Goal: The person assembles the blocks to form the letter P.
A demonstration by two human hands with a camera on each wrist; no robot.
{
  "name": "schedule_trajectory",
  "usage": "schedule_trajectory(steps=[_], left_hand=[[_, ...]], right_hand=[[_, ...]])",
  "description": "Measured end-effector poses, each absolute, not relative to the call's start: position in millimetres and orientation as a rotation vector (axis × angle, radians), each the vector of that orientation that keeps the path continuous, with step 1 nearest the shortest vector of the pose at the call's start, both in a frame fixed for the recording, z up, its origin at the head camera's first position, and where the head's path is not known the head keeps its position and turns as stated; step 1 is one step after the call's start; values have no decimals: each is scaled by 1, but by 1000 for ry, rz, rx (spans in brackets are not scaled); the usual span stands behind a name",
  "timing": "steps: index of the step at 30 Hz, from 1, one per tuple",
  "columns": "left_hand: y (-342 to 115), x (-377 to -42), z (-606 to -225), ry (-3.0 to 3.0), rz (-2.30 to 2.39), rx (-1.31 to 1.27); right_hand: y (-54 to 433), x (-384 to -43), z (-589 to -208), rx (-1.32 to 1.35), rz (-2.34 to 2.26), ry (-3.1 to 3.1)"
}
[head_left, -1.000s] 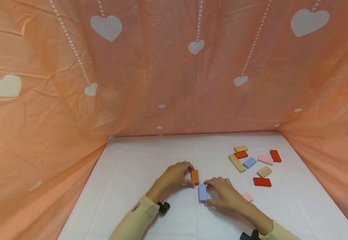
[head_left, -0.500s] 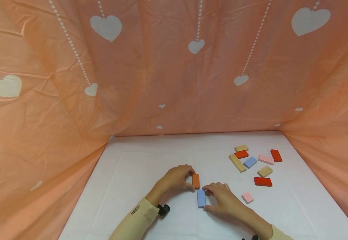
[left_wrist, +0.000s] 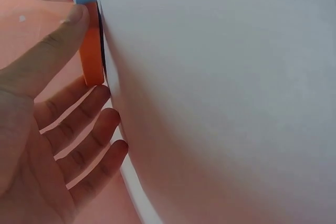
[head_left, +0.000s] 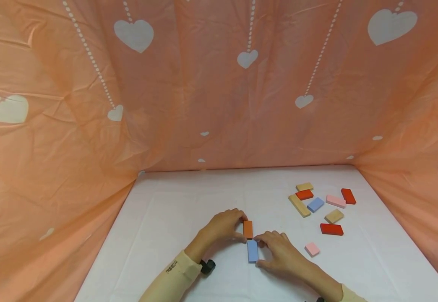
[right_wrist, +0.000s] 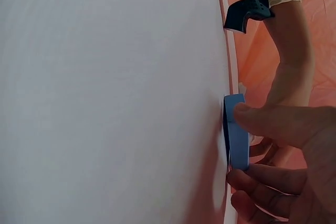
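Head view: fingers [head_left: 262,238] pinch one orange block [head_left: 248,229], one blue block [head_left: 253,251].

No readable text or numbers; small dark print [head_left: 171,266] on left sleeve [head_left: 170,282], too small to read.

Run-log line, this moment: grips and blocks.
left grip: pinches orange block | right grip: pinches blue block | alignment: nearly end to end, slightly offset | other blocks: right side of table
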State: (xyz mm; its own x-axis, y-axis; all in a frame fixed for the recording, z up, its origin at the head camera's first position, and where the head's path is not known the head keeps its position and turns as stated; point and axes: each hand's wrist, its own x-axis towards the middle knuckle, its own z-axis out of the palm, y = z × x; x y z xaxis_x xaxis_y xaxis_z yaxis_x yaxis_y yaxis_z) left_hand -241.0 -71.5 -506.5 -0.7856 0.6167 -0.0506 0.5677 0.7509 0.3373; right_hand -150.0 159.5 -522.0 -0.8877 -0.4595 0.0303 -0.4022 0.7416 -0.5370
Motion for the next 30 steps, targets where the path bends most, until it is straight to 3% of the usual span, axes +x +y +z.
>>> schedule_trajectory(steps=[30], left_hand=[[-76, -243, -506, 2767, 459, 988]], right_hand=[[166, -151, -524, -703, -876, 2847]])
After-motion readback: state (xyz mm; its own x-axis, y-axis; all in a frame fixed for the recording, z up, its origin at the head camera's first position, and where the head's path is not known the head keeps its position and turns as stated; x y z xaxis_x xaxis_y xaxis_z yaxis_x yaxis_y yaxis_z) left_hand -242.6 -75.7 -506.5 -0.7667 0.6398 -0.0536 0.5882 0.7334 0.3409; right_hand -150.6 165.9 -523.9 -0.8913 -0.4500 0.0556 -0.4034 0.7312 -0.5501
